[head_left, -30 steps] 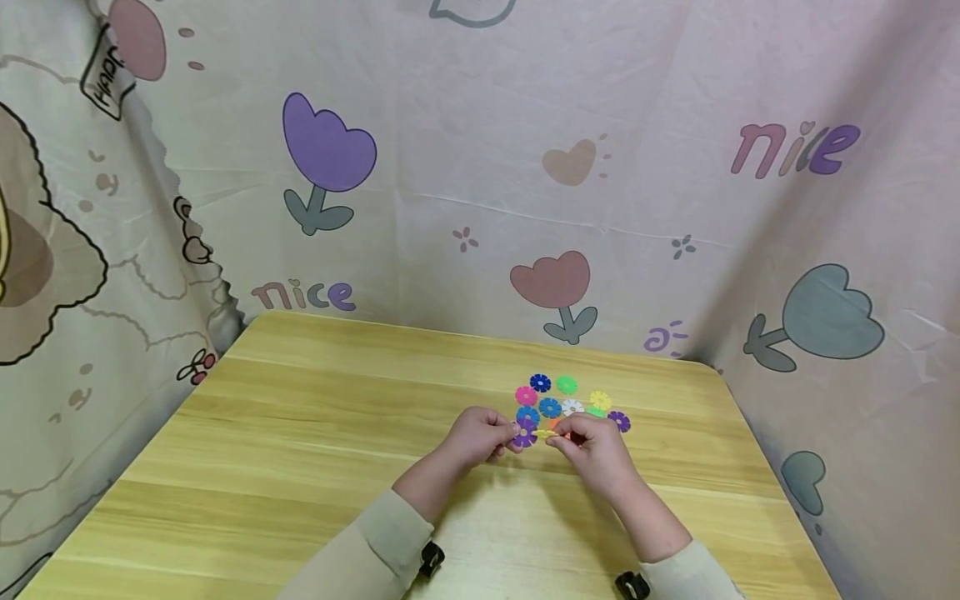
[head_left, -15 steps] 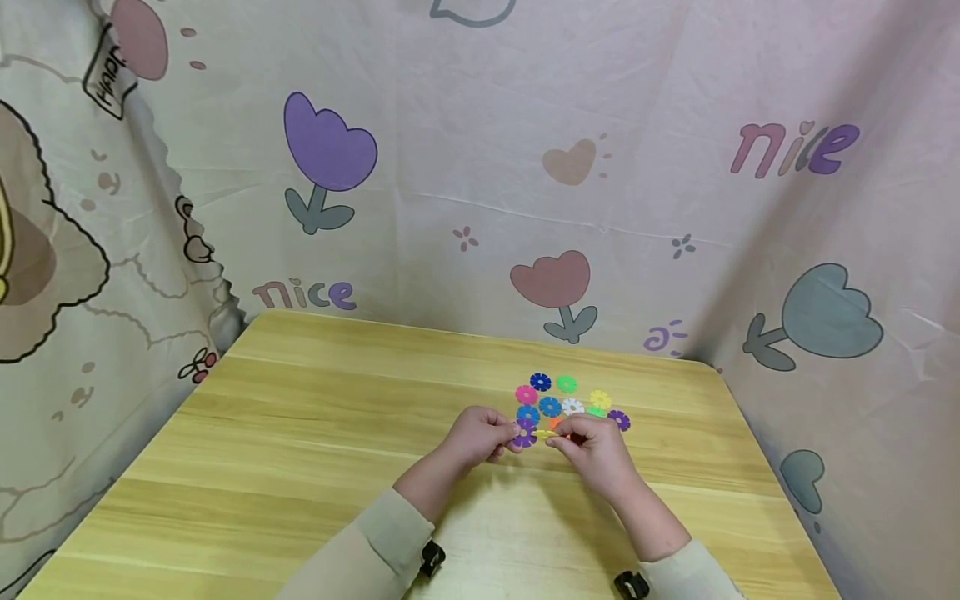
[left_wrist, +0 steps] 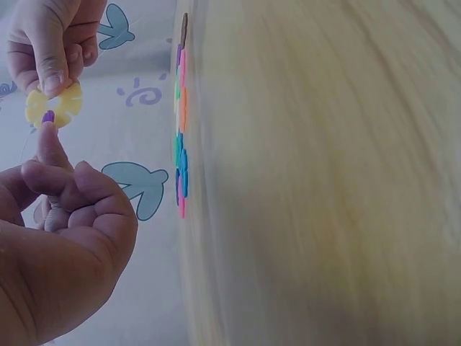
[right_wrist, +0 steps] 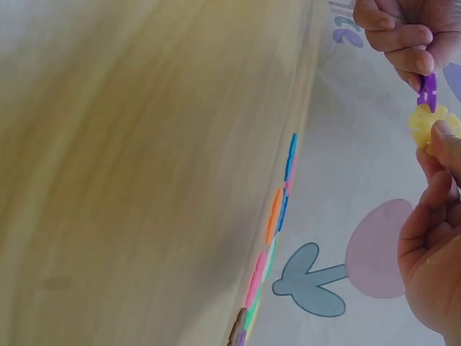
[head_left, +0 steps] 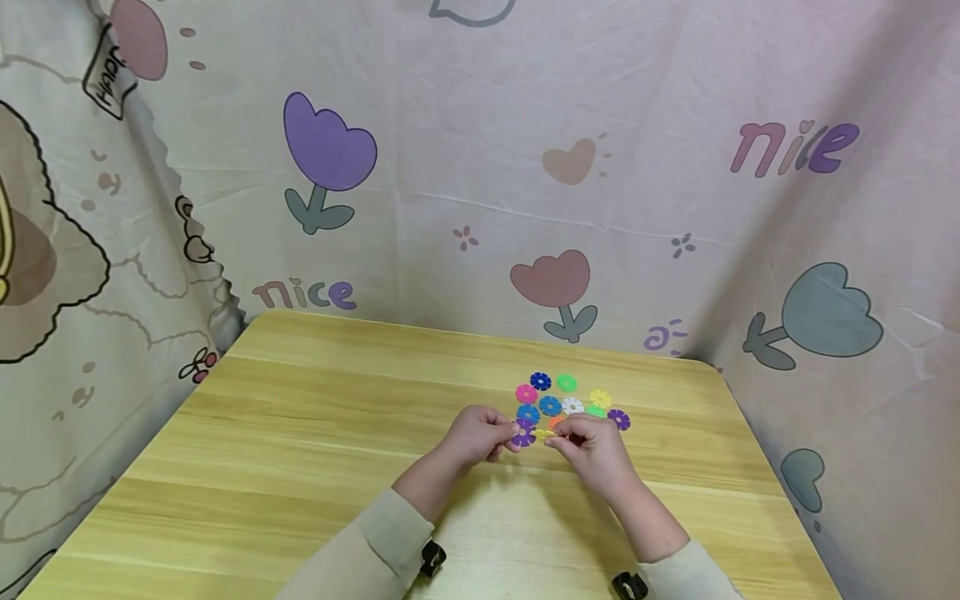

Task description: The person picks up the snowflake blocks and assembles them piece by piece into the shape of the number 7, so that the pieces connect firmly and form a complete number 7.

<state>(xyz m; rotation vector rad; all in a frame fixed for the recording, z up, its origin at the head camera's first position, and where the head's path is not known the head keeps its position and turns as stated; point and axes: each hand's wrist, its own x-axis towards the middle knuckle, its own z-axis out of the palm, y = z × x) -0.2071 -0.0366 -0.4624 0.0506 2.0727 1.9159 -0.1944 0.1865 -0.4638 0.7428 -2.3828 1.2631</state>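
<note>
My left hand [head_left: 501,437] pinches a purple flower-shaped plastic disc [head_left: 523,435] just above the wooden table [head_left: 300,433]. My right hand [head_left: 561,440] pinches a yellow disc [head_left: 545,434] edge to edge against it. In the left wrist view the right hand [left_wrist: 52,50] grips the yellow disc [left_wrist: 55,108] from above, with a bit of the purple disc [left_wrist: 48,116] at my left fingertip. In the right wrist view the left hand [right_wrist: 403,36] holds the purple disc [right_wrist: 428,90] slotted into the yellow disc [right_wrist: 432,124].
Several loose discs [head_left: 564,398] in blue, pink, green, white, yellow, orange and purple lie flat on the table just behind my hands. A printed cloth backdrop [head_left: 480,183] encloses the table at the back and both sides.
</note>
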